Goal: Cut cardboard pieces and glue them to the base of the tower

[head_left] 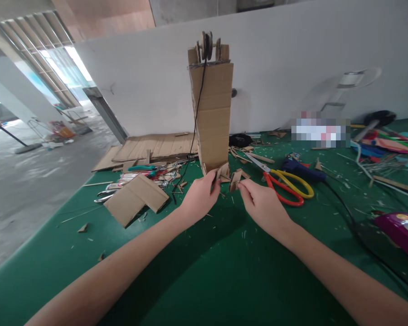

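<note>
My left hand [201, 194] pinches a small folded cardboard piece [223, 172] just in front of the foot of a tall cardboard tower [213, 113]. Close to its right, my right hand [263, 203] grips another small cardboard piece [236, 179] between thumb and fingers. A narrow gap separates the two pieces; whether something thin links them I cannot tell. On top of the tower sits a cardboard pulley wheel [207, 45], with a black cord [197, 108] hanging from it down the left side. Scissors [285, 185] with red and yellow handles lie beside my right hand.
A blue glue gun [301, 168] with a black cable lies beyond the scissors. Cut cardboard [132, 199], pliers [143, 168] and other tools lie at left. Scraps litter the green table [204, 280]. A purple-and-white object [403, 231] is at the right edge. A white wall [275, 77] stands behind.
</note>
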`<control>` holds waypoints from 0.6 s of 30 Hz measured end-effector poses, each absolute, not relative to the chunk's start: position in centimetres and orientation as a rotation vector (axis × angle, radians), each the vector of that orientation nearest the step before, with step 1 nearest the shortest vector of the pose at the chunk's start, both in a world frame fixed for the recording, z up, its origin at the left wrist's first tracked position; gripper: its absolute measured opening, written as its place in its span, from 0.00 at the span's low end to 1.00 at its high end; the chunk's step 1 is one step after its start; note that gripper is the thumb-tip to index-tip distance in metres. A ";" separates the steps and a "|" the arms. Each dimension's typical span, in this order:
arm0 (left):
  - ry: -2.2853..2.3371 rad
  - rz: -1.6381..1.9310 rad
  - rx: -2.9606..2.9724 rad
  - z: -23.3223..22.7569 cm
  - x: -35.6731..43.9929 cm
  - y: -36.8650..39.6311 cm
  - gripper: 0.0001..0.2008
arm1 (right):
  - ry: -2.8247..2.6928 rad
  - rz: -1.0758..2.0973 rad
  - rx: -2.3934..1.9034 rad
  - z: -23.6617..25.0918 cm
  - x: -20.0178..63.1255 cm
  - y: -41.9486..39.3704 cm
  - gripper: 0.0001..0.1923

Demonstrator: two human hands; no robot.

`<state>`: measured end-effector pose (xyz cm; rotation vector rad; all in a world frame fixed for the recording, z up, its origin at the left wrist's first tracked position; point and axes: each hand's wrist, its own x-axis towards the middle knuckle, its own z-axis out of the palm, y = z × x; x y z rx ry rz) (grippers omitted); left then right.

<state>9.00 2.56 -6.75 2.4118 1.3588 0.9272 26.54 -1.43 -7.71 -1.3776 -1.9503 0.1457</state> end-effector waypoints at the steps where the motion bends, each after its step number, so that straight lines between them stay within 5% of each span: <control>1: 1.354 0.907 2.439 -6.6 9.1 2.5 0.07 | -1.984 0.111 -1.382 -7.7 26.6 -1.4 0.12; 10: 1.314 0.778 2.527 -6.3 9.1 1.8 0.05 | -2.152 -0.299 -1.307 -8.5 27.1 -1.0 0.16; 18: 1.192 0.729 2.624 -5.6 9.5 0.6 0.11 | -2.056 -0.025 -1.353 -8.7 27.0 -0.9 0.13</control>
